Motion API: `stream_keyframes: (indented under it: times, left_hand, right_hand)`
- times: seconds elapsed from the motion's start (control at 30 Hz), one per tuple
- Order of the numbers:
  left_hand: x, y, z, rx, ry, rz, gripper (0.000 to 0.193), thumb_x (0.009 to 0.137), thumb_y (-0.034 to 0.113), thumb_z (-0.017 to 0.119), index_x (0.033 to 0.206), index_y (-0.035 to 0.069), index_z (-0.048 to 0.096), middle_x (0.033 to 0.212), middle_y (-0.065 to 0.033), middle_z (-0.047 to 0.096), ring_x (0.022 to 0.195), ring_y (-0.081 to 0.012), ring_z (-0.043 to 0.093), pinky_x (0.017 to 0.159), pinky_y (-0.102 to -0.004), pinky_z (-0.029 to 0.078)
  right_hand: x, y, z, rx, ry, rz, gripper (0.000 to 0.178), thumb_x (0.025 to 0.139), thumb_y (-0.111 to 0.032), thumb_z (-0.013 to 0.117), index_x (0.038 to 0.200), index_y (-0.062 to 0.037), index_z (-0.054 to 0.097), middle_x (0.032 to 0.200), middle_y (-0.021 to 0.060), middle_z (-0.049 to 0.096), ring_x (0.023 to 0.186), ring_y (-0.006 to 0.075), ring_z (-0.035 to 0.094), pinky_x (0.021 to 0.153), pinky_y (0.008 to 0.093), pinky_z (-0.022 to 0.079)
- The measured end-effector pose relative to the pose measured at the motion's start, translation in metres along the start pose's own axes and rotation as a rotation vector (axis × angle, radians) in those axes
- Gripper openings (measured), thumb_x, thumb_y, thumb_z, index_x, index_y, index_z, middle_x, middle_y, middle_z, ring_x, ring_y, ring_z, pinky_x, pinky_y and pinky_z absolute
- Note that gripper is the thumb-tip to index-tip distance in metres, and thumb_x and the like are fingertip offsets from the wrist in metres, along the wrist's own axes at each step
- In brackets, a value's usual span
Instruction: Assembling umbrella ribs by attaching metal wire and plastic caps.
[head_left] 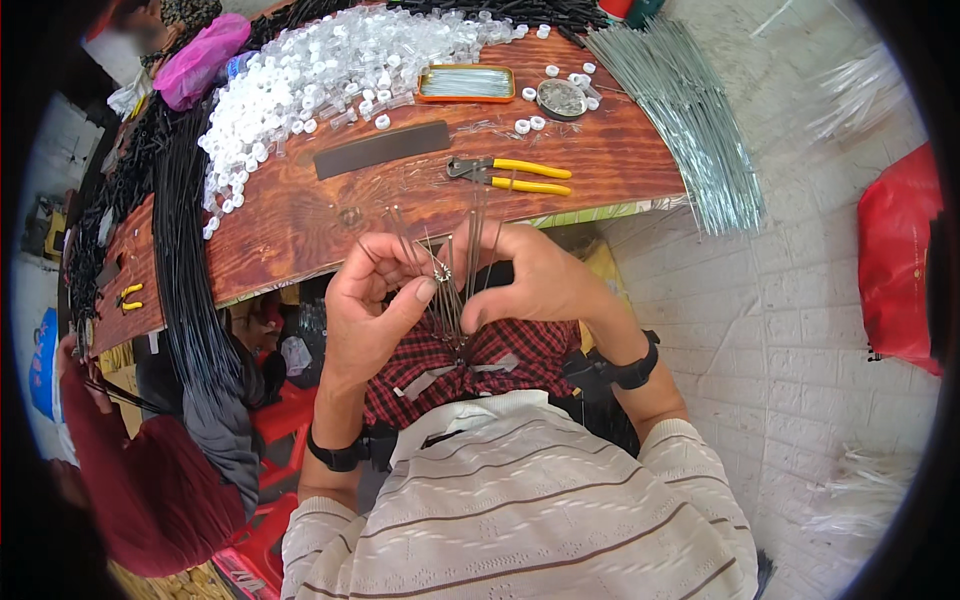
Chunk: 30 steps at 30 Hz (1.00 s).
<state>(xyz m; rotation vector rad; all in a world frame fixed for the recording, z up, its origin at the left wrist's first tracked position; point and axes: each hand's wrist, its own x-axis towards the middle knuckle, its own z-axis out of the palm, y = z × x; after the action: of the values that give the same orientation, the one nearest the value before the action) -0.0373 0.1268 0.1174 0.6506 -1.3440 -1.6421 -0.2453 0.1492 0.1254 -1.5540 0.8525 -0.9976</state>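
Over my lap, my left hand (pixel 378 305) is closed, its thumb and fingers pinching a loose bunch of thin metal wires (pixel 452 310). Around the wires near the left thumb sits a small, shiny, beaded-looking cluster (pixel 441 272), too small to make out. My right hand (pixel 530 278) curls round the other side of the bunch, with several wires rising between its thumb and fingers. The wire tops stick up toward the table edge. Just beyond the hands, cutting pliers (pixel 510 175) with yellow handles lie on the wooden table (pixel 290 235).
A flat dark bar (pixel 383 150) lies left of the pliers. Behind are an orange-rimmed tin (pixel 466 84) of wires, a round dish (pixel 562 100) and a heap of clear and white plastic pieces (pixel 310 75). Silvery wires (pixel 690 120) overhang the right end. At left, a co-worker's maroon sleeve (pixel 100 440) shows.
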Motion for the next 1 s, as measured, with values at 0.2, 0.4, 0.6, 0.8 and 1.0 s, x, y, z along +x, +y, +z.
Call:
stream_keyframes:
  times: [0.2,0.4,0.6,0.8,1.0]
  left_hand:
    - [0.011,-0.008,-0.001,0.055,-0.025,0.096,0.029,0.083,-0.008,0.063,0.107,0.001,0.049,0.099,-0.0043,0.057,0.090,-0.0112,0.059,0.084,-0.0252,0.048]
    - [0.010,0.004,-0.002,0.074,-0.010,0.111,0.039,0.082,-0.008,0.062,0.117,0.001,0.049,0.097,-0.0032,0.056,0.087,-0.0086,0.057,0.075,-0.0220,0.046]
    - [0.008,0.009,-0.006,0.142,-0.080,-0.003,0.046,0.081,-0.007,0.061,0.122,0.005,0.045,0.101,-0.0026,0.056,0.087,-0.0082,0.059,0.071,-0.0218,0.047]
    - [0.001,0.014,-0.006,0.090,-0.132,-0.054,0.051,0.081,-0.006,0.062,0.128,0.006,0.045,0.102,0.0013,0.056,0.080,0.0014,0.054,0.058,-0.0143,0.035]
    - [0.003,0.013,-0.003,0.034,-0.179,-0.068,0.056,0.080,-0.002,0.063,0.132,0.006,0.044,0.110,-0.0003,0.050,0.081,-0.0004,0.056,0.058,-0.0152,0.034]
  right_hand:
    - [0.005,0.018,-0.007,0.262,0.041,0.094,0.031,0.085,-0.025,0.074,0.100,-0.0029,0.059,0.091,-0.0004,0.060,0.087,0.0074,0.056,0.079,0.0253,0.047]
    - [0.014,0.009,-0.001,0.311,0.028,0.108,0.027,0.088,-0.022,0.071,0.101,-0.0028,0.058,0.094,-0.0005,0.060,0.088,0.0067,0.055,0.080,0.0253,0.047]
    - [0.008,0.005,0.000,0.089,0.025,0.096,0.026,0.083,-0.016,0.073,0.102,-0.0045,0.058,0.096,0.0010,0.060,0.091,0.0095,0.057,0.085,0.0291,0.047]
    - [-0.001,0.015,0.004,0.256,-0.034,0.099,0.038,0.080,-0.027,0.078,0.103,-0.0047,0.058,0.098,0.0008,0.059,0.092,0.0103,0.056,0.086,0.0289,0.047]
    - [0.000,0.014,0.005,0.298,0.083,0.246,0.048,0.080,-0.051,0.071,0.089,-0.0044,0.063,0.091,-0.0007,0.061,0.082,0.0083,0.054,0.074,0.0245,0.044]
